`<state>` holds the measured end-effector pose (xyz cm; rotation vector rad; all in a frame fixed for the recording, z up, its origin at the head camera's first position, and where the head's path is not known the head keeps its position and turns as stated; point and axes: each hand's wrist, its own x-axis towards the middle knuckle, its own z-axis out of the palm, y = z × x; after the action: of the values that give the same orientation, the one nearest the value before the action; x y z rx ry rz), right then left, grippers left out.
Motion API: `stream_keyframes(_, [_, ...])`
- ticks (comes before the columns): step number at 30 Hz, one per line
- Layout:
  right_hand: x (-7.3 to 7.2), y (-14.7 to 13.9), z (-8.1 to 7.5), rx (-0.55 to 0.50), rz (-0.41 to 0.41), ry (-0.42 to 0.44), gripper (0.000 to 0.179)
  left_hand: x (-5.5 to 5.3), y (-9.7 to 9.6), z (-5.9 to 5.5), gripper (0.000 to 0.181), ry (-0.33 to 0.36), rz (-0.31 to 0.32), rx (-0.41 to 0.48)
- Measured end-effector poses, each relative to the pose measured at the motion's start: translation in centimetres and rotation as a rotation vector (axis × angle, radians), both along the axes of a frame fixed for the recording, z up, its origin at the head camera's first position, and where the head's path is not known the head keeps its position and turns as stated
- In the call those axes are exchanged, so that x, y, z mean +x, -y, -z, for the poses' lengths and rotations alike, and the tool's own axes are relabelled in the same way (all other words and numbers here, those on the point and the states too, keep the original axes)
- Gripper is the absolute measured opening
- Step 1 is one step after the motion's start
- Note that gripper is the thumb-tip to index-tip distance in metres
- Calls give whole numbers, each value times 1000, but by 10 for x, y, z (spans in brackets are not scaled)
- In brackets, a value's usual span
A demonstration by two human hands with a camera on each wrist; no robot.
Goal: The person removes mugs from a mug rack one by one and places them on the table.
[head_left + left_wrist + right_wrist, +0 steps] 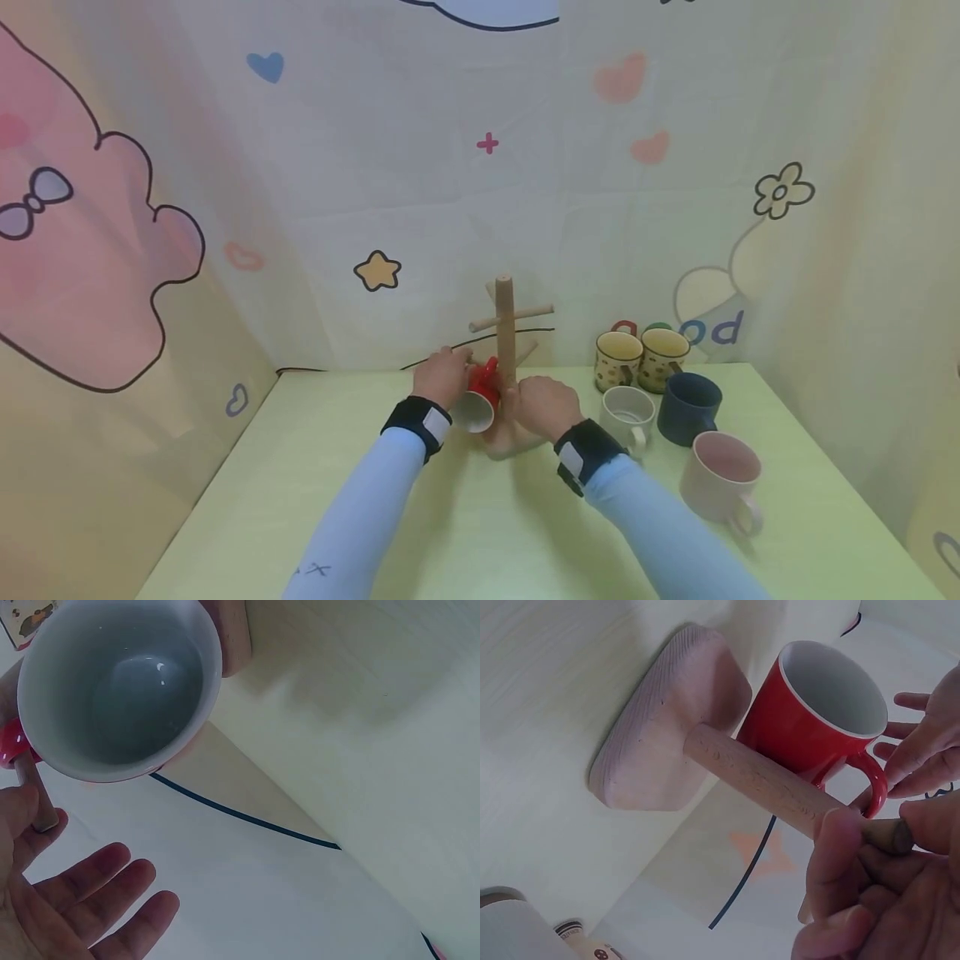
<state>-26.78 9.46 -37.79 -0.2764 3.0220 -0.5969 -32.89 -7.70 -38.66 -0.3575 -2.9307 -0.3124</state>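
A red mug with a white inside hangs tilted on its side by its handle from a peg of a wooden mug tree. My left hand is at that peg's tip, which thumb and index finger pinch while the other fingers stretch out. Across the post, my right hand grips another short peg between thumb and curled fingers. The tree's wooden base rests on the table.
To the right stand two spotted yellow mugs, a white mug, a dark blue mug and a pink mug. Behind the pale green table hangs a printed cloth.
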Motion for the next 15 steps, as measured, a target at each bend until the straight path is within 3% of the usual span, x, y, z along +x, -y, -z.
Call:
stream_keyframes(7, [-2, -3, -3, 74, 18, -25, 34, 3, 2, -3, 18, -21, 6, 1])
stream_keyframes(15, [-4, -8, 0, 100, 54, -37, 33, 3, 4, 6, 15, -95, 33, -20])
